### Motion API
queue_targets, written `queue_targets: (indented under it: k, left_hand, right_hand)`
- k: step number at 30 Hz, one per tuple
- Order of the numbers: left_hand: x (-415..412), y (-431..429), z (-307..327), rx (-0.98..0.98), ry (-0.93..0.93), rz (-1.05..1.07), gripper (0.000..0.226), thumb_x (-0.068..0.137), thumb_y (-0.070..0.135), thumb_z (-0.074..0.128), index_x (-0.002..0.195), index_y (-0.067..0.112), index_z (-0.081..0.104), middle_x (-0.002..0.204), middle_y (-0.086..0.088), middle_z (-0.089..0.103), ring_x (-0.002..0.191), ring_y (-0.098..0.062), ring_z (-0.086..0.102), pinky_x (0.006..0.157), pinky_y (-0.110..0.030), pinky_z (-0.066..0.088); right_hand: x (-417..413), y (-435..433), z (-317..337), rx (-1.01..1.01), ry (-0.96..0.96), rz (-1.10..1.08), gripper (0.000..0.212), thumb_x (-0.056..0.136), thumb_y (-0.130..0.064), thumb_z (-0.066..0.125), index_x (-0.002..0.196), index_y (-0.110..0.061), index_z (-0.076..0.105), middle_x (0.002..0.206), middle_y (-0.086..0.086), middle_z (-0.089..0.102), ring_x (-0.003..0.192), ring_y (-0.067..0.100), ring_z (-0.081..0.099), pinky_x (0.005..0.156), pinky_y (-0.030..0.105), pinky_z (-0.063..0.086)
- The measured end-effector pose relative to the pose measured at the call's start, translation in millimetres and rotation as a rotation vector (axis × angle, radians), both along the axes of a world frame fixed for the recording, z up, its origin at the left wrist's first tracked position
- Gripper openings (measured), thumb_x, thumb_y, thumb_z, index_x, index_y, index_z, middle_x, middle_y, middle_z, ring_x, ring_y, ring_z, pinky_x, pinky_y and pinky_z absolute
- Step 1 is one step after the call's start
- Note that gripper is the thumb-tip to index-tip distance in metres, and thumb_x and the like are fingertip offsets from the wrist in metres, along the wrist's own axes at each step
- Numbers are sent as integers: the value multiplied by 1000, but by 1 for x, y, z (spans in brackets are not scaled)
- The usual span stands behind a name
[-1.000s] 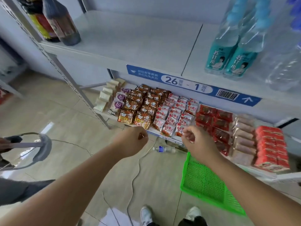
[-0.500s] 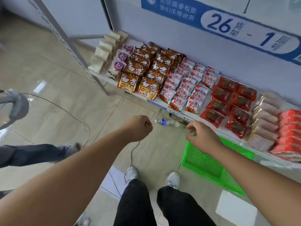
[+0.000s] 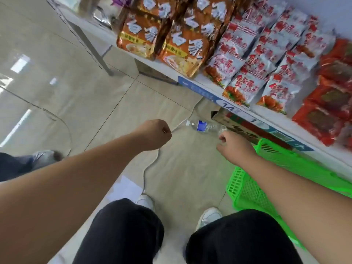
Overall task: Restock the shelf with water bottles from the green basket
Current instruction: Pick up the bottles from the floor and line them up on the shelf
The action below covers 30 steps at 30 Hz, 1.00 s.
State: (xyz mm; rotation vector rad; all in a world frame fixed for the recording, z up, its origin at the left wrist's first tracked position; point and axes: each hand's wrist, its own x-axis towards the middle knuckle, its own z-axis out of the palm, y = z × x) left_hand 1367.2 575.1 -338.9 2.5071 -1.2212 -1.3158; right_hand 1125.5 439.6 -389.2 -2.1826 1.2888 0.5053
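Bottle (image 3: 204, 126) on floor (image 3: 181, 168) | left hand (image 3: 154, 134) fisted; right hand (image 3: 235, 148) curled at its base, grip undeterminable | bottle may be nudged under shelf (image 3: 304, 130).

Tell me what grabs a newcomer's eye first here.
The bright green basket on the floor at lower right stands out most. Rows of orange and red snack packets fill the low shelf at upper right. A water bottle lies on its side on the floor, the right hand by its base.
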Motion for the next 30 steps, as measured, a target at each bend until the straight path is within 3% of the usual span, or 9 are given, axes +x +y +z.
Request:
queue_targets:
  k: [6, 10, 14, 17, 21, 26, 30]
  left_hand:
    - [3, -31, -138, -36, 18, 35, 17, 87, 31, 54, 90, 25, 70, 93, 6, 72, 88, -19, 67, 84, -40, 58]
    - [7, -46, -203, -27, 17, 45, 16, 88, 32, 54, 90, 25, 69, 92, 5, 72, 89, -20, 69, 85, -40, 59]
    - [13, -64, -239, 19, -17, 10, 20, 90, 31, 55, 99, 23, 71, 92, 4, 71, 91, -20, 68, 86, -35, 57]
    - [15, -73, -252, 30, -58, -27, 21, 90, 34, 56, 103, 24, 70, 98, 4, 70, 95, -20, 66, 87, -36, 56]
    - [17, -73, -255, 33, -90, -48, 25, 91, 39, 57, 106, 24, 70, 108, 3, 69, 101, -22, 63, 92, -38, 55]
    - [17, -69, -242, 8, -34, 55, 31, 93, 46, 58, 96, 18, 69, 102, -1, 72, 95, -22, 67, 91, -39, 56]
    - [23, -59, -223, 4, -138, 226, 68, 90, 74, 44, 125, 17, 57, 111, -6, 69, 100, -26, 66, 87, -37, 53]
  right_hand:
    - [29, -44, -158, -41, 115, 66, 37, 85, -36, 62, 119, -21, 60, 127, 7, 59, 113, 30, 58, 81, 34, 49]
    - [42, -69, -235, -72, 129, 42, 38, 83, -29, 65, 118, -18, 55, 134, 11, 49, 120, 34, 52, 97, 38, 46]
    - [44, -83, -288, -128, 230, 112, 54, 85, -28, 60, 135, -19, 43, 147, 8, 42, 134, 33, 40, 107, 44, 39]
    - [46, -91, -311, -247, 302, 185, 57, 88, -24, 56, 142, -17, 38, 149, 8, 40, 137, 30, 38, 108, 43, 37]
    - [46, -93, -330, -347, 316, 197, 48, 88, -23, 60, 134, -17, 47, 141, 11, 40, 132, 30, 42, 103, 39, 41]
    - [51, -73, -316, -136, 295, 103, 50, 79, -37, 74, 120, -18, 51, 126, 5, 62, 114, 28, 64, 82, 32, 46]
    - [77, -31, -271, -53, 112, 176, 54, 77, -42, 73, 118, -17, 50, 122, 4, 63, 110, 28, 67, 75, 30, 44]
